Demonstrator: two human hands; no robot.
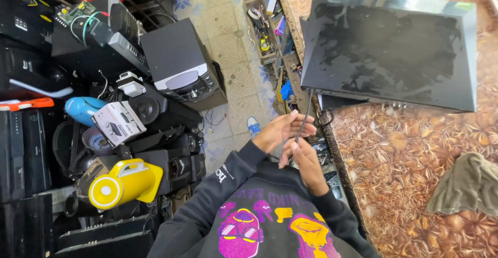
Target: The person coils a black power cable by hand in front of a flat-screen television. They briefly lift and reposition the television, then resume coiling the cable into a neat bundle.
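Your hands meet at the counter's edge, both closed on a thin black cable (306, 114) that runs up toward 1 o'clock into the near edge of a black player box (389, 50). Your left hand (282, 130) pinches the cable between curled fingertips, wrist bent, the arm in a dark sleeve reaching from 7 o'clock. Your right hand (302, 159) sits just below it at 5 o'clock, fingers wrapped round the cable's lower stretch, forearm rising from your printed sweatshirt (264, 221).

That box, largest thing on the counter, is flat, rectangular and glossy, its lid smeared with dust, lying at 1 o'clock from your hands. It rests on a counter (404, 164) patterned with brown and gold leaves. A crumpled grey-green cloth (467, 185) lies at 3 o'clock, well apart from the hands. Stacked black audio units (181, 66) crowd the floor at 9 to 11 o'clock, with a yellow plastic jug (124, 183) lying on its side among them.
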